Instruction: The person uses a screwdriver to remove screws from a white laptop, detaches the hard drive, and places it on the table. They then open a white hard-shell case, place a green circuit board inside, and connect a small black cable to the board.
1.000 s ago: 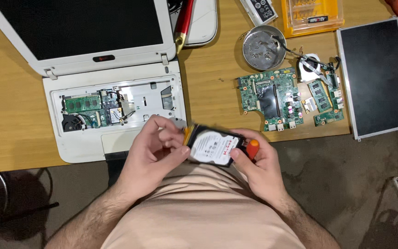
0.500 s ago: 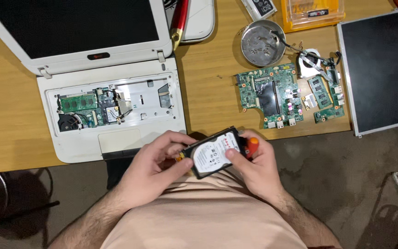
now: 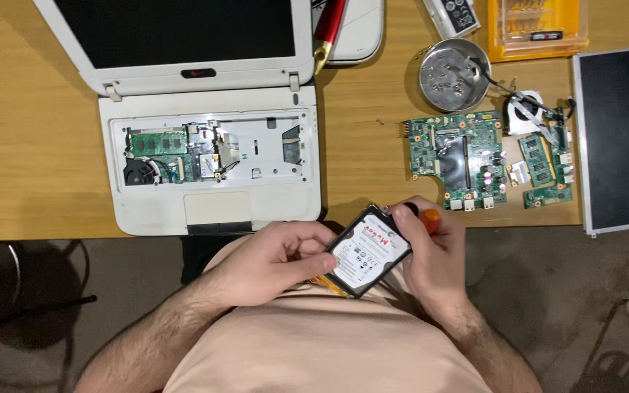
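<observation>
My left hand (image 3: 274,258) and my right hand (image 3: 434,251) both grip a small black hard drive (image 3: 368,249) with a white label, held tilted over my lap just below the table edge. My right hand also holds a screwdriver with an orange handle (image 3: 429,218), its tip near the drive's upper corner. Above the hands lies a white laptop (image 3: 212,138) with its keyboard removed, showing green boards and a fan inside.
A green motherboard (image 3: 460,156) and smaller green boards (image 3: 544,167) lie on the wooden table (image 3: 38,145) to the right. Behind them are a round metal dish of screws (image 3: 454,74), an orange bit case (image 3: 536,25), and a detached screen panel (image 3: 620,138) at the right edge.
The drive has turned in my hands, its label now facing up more squarely. The right hand's screwdriver tip has come to the drive's upper corner.
</observation>
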